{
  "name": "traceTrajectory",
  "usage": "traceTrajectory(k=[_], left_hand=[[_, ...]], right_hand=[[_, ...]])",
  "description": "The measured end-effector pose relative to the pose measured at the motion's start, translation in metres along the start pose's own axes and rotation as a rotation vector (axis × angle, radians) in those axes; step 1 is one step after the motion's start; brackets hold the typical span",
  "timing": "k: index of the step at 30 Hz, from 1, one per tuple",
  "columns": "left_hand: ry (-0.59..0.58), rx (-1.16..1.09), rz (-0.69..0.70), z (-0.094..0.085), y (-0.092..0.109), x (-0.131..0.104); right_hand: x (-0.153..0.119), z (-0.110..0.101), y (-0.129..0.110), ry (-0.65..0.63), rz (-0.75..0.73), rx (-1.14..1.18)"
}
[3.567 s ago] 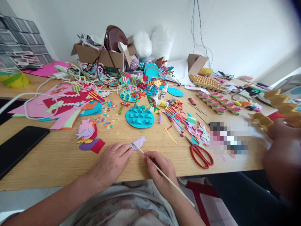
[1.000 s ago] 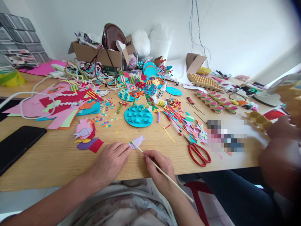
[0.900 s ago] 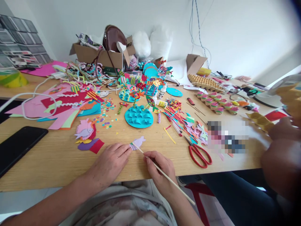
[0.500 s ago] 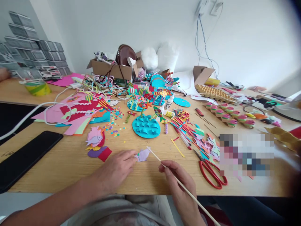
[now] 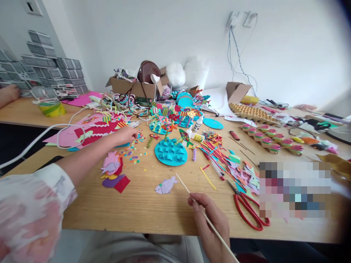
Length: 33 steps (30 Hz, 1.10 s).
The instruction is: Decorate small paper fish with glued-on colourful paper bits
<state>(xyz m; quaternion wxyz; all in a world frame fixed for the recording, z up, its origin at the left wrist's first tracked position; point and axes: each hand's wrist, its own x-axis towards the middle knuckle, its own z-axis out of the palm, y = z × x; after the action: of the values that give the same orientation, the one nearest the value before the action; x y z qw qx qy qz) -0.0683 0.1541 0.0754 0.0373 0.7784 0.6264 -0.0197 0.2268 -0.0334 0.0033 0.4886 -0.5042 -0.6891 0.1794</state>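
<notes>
Currently, the right hand (image 5: 211, 221) grips a thin stick (image 5: 183, 183), its tip just beside the tail of the lavender paper fish (image 5: 166, 185). The fish lies flat on the table (image 5: 131, 213), on the near side of the scalloped blue disc (image 5: 170, 152). The left hand (image 5: 127, 135) is positioned at the scattered paper dots (image 5: 135, 158), fingers curled; whether it grasps anything cannot be determined.

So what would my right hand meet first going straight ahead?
The stick in your right hand would probably meet the scaly blue oval first, passing near the lilac fish; depth is unclear.
</notes>
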Motion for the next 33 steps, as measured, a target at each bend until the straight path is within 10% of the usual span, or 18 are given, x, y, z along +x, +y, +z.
traceTrajectory(k=[13, 33], left_hand=[[-0.246, 0.182, -0.067, 0.012, 0.007, 0.029], [-0.165, 0.010, -0.101, 0.023, -0.010, 0.032]], right_hand=[[-0.001, 0.004, -0.003, 0.037, 0.008, 0.063], [-0.001, 0.005, -0.002, 0.041, 0.010, 0.057]])
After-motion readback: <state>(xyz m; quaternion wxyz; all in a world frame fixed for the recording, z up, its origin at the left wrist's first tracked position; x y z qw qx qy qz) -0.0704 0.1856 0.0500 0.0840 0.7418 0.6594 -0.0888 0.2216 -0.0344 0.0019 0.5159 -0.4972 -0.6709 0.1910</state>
